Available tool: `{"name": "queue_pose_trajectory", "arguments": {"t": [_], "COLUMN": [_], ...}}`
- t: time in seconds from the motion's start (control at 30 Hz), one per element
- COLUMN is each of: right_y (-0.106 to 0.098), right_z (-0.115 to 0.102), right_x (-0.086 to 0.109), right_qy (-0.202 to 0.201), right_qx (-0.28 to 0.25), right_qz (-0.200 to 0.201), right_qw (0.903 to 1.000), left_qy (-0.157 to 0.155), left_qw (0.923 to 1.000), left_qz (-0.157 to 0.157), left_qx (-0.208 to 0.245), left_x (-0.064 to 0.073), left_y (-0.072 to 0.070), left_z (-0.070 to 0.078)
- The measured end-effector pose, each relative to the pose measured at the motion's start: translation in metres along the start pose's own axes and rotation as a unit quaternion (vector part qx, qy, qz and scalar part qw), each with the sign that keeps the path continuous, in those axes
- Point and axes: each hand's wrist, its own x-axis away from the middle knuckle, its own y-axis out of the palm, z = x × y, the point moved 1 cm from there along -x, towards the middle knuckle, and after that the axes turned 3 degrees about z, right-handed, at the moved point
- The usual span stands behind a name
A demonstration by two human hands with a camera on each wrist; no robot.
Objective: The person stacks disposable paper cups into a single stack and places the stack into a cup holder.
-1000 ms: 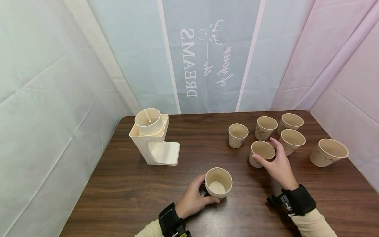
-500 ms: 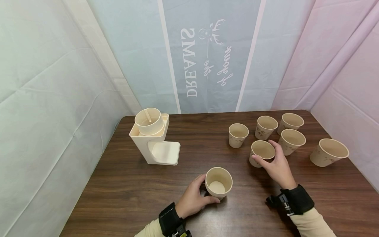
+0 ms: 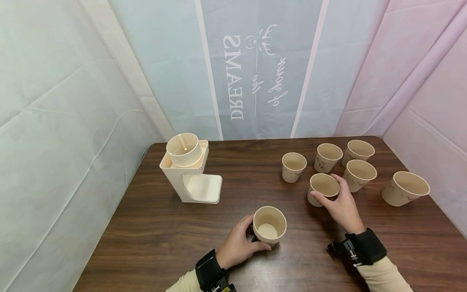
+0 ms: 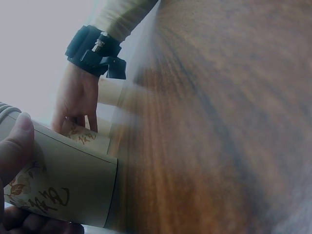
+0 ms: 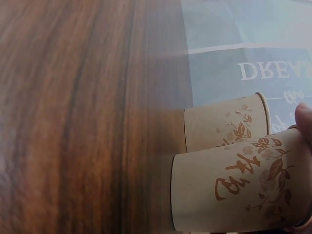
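My left hand point(image 3: 238, 245) grips a beige paper cup point(image 3: 269, 225) near the table's middle front, thumb on the near side and fingers round the far side. In the left wrist view the same paper cup point(image 4: 63, 180) shows a printed leaf pattern and stands upright on the wood. Farther right, my right hand point(image 3: 342, 205) holds a second paper cup point(image 3: 318, 198) near its rim, thumb on the left and a finger on the right. The right wrist view shows that second cup point(image 5: 234, 185) with brown writing and leaves, its base at the table.
Around the right hand stand several more paper cups, including one point(image 3: 292, 173) to the left and a wider one point(image 3: 397, 194) at far right. A cream cup dispenser point(image 3: 171, 174) with a round container point(image 3: 182, 158) on top stands at the back left of the table point(image 3: 153, 227).
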Motion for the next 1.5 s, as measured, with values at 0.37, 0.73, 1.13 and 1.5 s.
{"name": "queue_pose_trajectory", "arguments": {"t": [0.37, 0.73, 1.13, 1.5], "right_y": [0.002, -0.001, -0.005, -0.005], "right_z": [0.003, 0.0, -0.008, -0.019], "right_x": [0.0, 0.001, 0.001, 0.006], "right_qy": [0.014, 0.016, 0.004, -0.022], "right_qx": [-0.006, -0.01, -0.009, -0.04], "right_qz": [0.022, 0.033, 0.029, 0.031], "right_qw": [0.9996, 0.9993, 0.9995, 0.9985], "left_qy": [-0.001, -0.003, -0.007, -0.001], "left_qw": [1.0, 1.0, 0.9999, 1.0], "left_qz": [0.0, -0.003, -0.007, -0.005], "left_qx": [0.001, 0.0, 0.007, 0.004], "left_x": [0.0, 0.0, -0.001, -0.001], "left_y": [0.0, 0.0, 0.0, 0.0], "left_z": [0.0, 0.0, 0.0, 0.0]}}
